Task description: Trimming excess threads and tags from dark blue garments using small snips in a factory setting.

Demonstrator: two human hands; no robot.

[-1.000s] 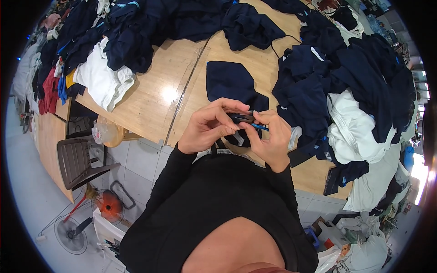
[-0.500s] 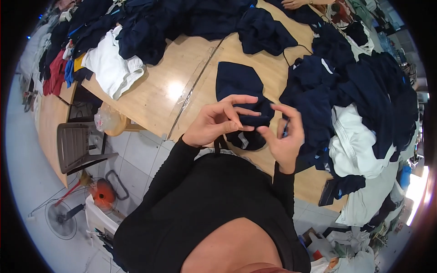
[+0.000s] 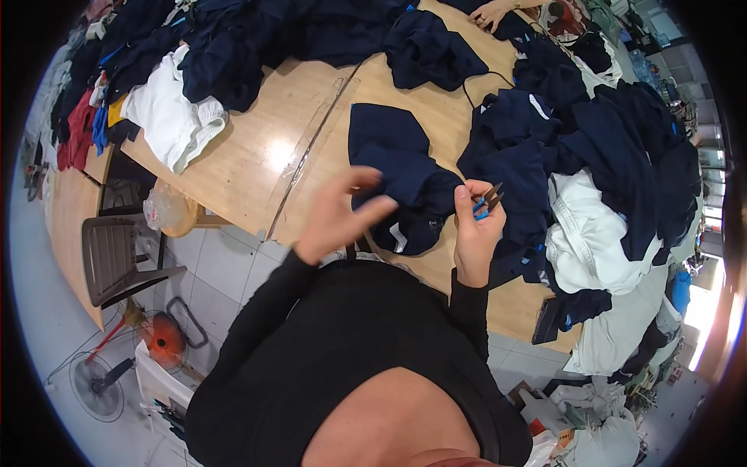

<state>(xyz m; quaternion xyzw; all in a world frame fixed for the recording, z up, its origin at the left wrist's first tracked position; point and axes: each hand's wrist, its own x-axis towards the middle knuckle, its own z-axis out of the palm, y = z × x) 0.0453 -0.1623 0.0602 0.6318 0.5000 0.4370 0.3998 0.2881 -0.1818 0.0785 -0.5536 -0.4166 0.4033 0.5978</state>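
Observation:
A navy garment [image 3: 401,167] lies in front of me on the wooden table, partly folded, a white label showing on its near part. Small blue-handled thread snips [image 3: 484,208] are in my right hand [image 3: 476,229], blades sticking out past the fingers. The thumb and fingertip of that hand are at the garment's right edge; whether they also pinch the cloth I cannot tell. My left hand [image 3: 342,210] hovers over the garment's left side, fingers apart and slightly blurred, holding nothing.
Navy garments [image 3: 513,163] and a white garment [image 3: 587,233] are heaped on the right. Another white garment [image 3: 175,117] lies at the table's left edge. Across the table is another person's hand [image 3: 492,12]. A grey chair [image 3: 117,257] and a fan [image 3: 97,385] stand lower left.
My left hand has let go of the cloth and moved left. The garment has dropped from between my hands onto the table. The snips in my right hand now show plainly.

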